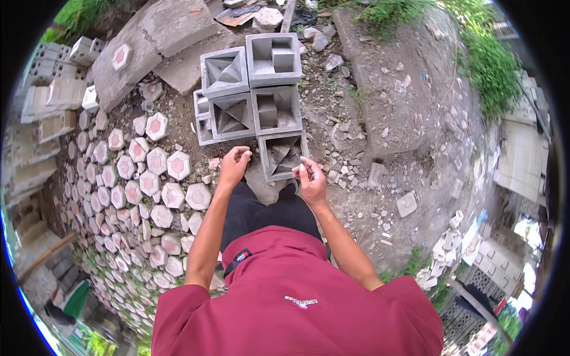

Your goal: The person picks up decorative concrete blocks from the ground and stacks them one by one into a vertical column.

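Note:
Square grey concrete vent blocks stand together on the ground in front of me, with slanted and stepped pieces inside their frames. The nearest block lies between my hands. My right hand is at its right rim, fingers loosely bent and apart; whether they touch the rim I cannot tell. Left of that block, my left hand hangs in the air with its fingers curled in toward the thumb, and nothing shows in it. Beyond are a middle block, a far block, and a left block.
Hexagonal pavers with reddish centres cover the ground on the left. Concrete slabs lie at the far left, and a broad slab at the right. Rubble is strewn beside the blocks. Stacked blocks line the left edge.

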Demonstrator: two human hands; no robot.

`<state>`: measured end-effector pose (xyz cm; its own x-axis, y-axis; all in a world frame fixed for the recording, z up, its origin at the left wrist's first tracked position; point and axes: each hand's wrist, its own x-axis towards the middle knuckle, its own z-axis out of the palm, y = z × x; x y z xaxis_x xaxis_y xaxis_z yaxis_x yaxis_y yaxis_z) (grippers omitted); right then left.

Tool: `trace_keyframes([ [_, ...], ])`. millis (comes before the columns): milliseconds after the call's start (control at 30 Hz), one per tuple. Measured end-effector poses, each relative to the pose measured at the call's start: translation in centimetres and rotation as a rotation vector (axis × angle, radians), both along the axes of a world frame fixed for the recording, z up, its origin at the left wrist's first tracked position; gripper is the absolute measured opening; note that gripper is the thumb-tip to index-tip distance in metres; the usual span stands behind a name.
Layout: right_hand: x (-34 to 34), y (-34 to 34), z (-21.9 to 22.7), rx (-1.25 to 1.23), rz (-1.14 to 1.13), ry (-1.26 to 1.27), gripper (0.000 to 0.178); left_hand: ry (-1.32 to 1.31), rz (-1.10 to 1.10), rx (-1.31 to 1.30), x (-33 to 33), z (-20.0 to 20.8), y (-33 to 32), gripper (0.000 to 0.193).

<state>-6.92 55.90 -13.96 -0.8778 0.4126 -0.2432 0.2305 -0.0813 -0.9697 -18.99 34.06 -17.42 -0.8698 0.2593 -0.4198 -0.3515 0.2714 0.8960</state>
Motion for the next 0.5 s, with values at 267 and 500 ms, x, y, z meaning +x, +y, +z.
trace_keyframes([
  [267, -4.1, 7.7, -12.6, 0.411, 0.289, -0.259, 0.052, -0.137, 0.122, -0.243, 4.9, -8.6, 3.8, 0.080],
  [500, -4.7, 9.2, -24.0, 0.799, 0.338, -0.394, 0.084, -0.257, 0.304, -0.360, 6.7, -21.9, 7.7, 0.107],
])
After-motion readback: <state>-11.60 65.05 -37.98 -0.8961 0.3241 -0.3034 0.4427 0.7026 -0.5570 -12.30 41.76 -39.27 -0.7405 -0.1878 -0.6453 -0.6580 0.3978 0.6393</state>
